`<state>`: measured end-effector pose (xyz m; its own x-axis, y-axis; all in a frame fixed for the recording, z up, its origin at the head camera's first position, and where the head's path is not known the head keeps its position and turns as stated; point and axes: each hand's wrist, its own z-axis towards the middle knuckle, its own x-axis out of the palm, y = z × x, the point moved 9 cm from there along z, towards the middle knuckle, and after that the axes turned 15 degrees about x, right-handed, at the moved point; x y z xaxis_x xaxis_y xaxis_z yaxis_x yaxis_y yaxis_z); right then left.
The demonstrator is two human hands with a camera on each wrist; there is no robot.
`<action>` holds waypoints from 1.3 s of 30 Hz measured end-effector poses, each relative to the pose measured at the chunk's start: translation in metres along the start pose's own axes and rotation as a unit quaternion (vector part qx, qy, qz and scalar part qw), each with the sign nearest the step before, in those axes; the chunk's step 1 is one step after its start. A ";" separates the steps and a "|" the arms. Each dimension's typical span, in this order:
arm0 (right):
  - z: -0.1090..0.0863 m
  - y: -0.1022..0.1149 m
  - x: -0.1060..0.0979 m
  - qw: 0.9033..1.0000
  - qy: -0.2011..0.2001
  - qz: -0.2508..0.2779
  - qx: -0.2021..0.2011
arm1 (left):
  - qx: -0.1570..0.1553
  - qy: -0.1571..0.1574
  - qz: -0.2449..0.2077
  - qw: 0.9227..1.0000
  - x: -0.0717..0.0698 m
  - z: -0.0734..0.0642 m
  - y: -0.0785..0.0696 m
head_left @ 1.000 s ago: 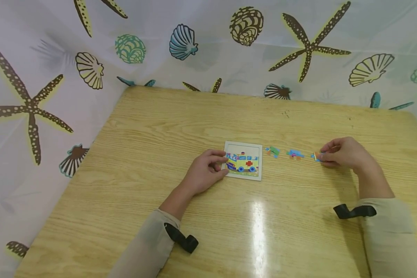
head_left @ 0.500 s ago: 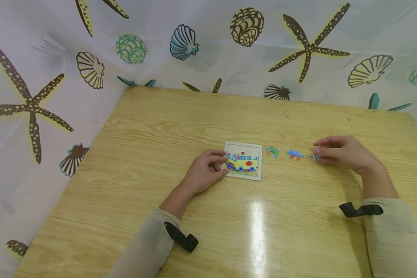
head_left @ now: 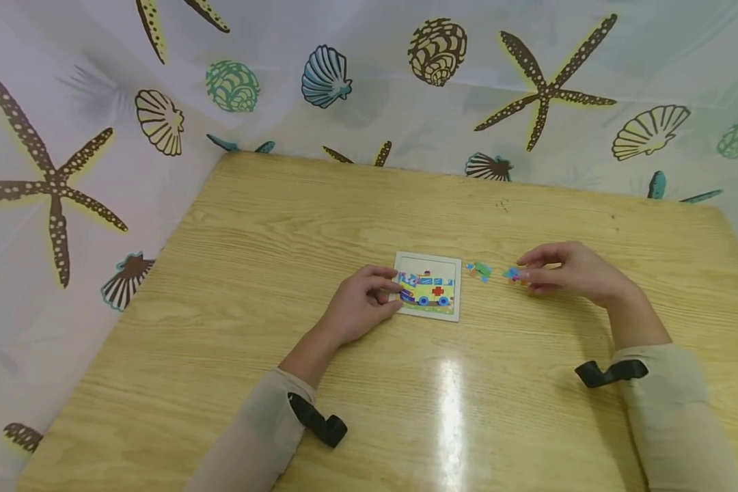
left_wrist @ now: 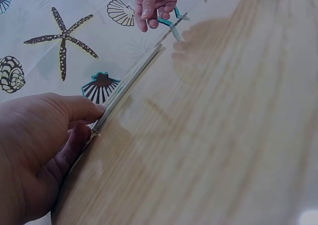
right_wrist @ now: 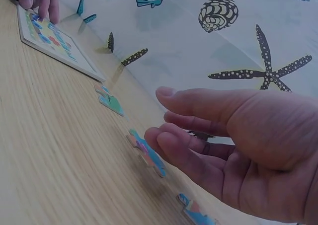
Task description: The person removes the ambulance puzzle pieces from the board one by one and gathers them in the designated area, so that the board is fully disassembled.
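A square jigsaw puzzle board (head_left: 427, 316) with a pale border and an ambulance picture lies flat on the wooden table. My left hand (head_left: 364, 301) holds its left side, with fingers over the border and the thumb by the lower left corner. To the right of the board lies a green-and-blue puzzle piece (head_left: 481, 270). My right hand (head_left: 575, 272) hovers over a blue-and-pink puzzle piece (right_wrist: 149, 155), fingertips close to it and nothing between thumb and fingers. A third puzzle piece (right_wrist: 196, 212) shows below this hand in the right wrist view; the hand covers it in the head view.
The wood-grain table (head_left: 252, 225) extends around both hands, with a bright light reflection in front of the board. Behind it and on the left hangs a white curtain (head_left: 375, 82) printed with shells and starfish. Black straps (head_left: 611, 374) circle both sleeves.
My right hand has moved left from the third puzzle piece, which it was touching, to above the blue-and-pink one. The left hand stays on the board's left side.
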<state>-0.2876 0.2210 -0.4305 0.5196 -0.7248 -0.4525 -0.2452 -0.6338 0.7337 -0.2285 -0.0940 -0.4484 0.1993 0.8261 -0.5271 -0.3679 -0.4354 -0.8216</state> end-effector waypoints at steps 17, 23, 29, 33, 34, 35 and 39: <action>0.021 0.029 0.042 0.998 0.063 0.023 -0.004 | 0.005 -0.003 -0.002 1.000 0.000 0.000 0.001; 0.026 0.040 0.055 0.997 0.077 0.022 -0.011 | 0.010 -0.003 -0.003 1.000 0.000 0.001 0.000; 0.033 0.054 0.071 0.995 0.094 0.009 -0.019 | 0.013 -0.003 -0.001 1.000 -0.001 0.000 -0.001; 0.038 0.067 0.084 0.994 0.109 0.000 -0.027 | 0.013 -0.006 -0.001 1.000 -0.003 -0.001 -0.001; 0.039 0.070 0.088 0.993 0.114 0.000 -0.029 | 0.013 -0.006 -0.001 1.000 -0.003 -0.001 -0.001; 0.039 0.073 0.090 0.993 0.118 0.000 -0.030 | 0.013 -0.005 -0.001 1.000 -0.003 -0.001 -0.001; 0.041 0.082 0.101 0.991 0.128 -0.011 -0.036 | 0.015 0.002 0.000 1.000 -0.002 0.000 -0.002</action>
<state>-0.2891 0.0845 -0.4366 0.7164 -0.6134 -0.3325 -0.1769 -0.6206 0.7639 -0.2278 -0.0947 -0.4459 0.2024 0.8254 -0.5270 -0.3944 -0.4238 -0.8154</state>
